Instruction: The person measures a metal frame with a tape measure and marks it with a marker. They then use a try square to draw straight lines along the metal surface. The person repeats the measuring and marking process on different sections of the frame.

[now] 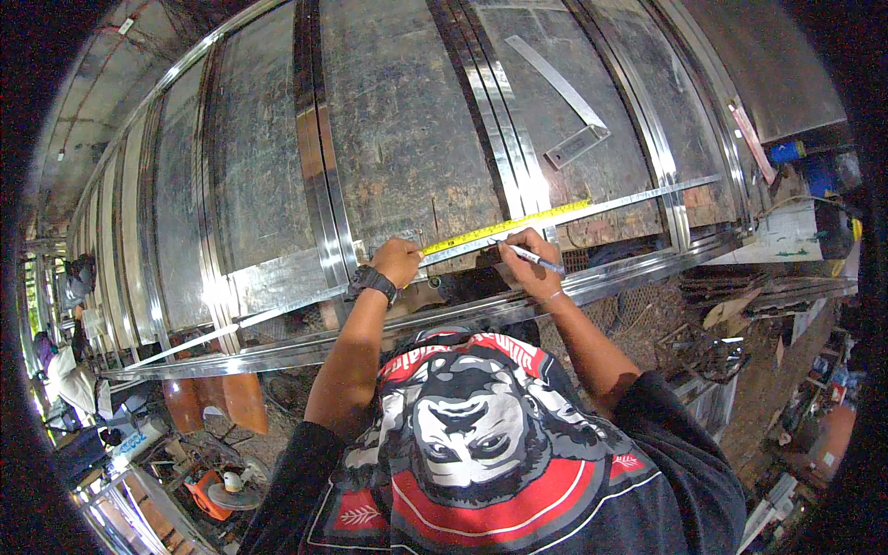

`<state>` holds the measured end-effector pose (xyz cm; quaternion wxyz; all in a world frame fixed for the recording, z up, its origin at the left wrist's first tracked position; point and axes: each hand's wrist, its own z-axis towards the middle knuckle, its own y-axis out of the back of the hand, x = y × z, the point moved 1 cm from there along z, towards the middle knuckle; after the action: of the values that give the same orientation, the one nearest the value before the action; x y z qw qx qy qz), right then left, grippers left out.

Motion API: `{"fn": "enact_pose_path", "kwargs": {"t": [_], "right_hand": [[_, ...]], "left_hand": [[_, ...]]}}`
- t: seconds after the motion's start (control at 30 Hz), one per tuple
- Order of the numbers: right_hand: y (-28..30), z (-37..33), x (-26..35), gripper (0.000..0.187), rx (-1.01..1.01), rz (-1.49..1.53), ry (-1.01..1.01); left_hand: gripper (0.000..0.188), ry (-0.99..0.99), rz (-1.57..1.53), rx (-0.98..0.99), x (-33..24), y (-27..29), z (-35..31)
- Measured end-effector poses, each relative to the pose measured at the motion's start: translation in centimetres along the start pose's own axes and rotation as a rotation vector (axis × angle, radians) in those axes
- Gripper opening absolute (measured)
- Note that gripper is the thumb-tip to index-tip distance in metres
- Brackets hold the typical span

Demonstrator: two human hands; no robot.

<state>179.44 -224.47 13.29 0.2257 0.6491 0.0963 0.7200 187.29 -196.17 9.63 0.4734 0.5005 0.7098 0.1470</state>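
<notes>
My left hand, with a dark watch on its wrist, is closed on the near end of a yellow tape measure. The tape's blade runs out to the right along a long, thin metal strip. Between the fingers of my right hand is a white-and-blue marker pen, its tip pointing left at the strip, just below the tape. Whether the tip touches the metal I cannot tell. Beyond my right hand, a try square lies on the worn sheet surface.
Shiny metal profiles cross the large table in parallel rows. A long metal rail runs along its near edge. Orange-brown curved pieces and an orange cutting machine stand lower left. Another person is at the far left.
</notes>
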Motion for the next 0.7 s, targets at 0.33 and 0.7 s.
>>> {"fn": "enact_pose_path", "kwargs": {"t": [0.33, 0.7], "right_hand": [[-0.6, 0.1, 0.1, 0.017, 0.074, 0.060, -0.010], [-1.5, 0.1, 0.0, 0.018, 0.063, 0.009, 0.046]], "left_hand": [[0.025, -0.071, 0.081, -0.062, -0.2, 0.0, -0.3], [0.026, 0.041, 0.003, 0.036, 0.1, -0.1, 0.2]]}}
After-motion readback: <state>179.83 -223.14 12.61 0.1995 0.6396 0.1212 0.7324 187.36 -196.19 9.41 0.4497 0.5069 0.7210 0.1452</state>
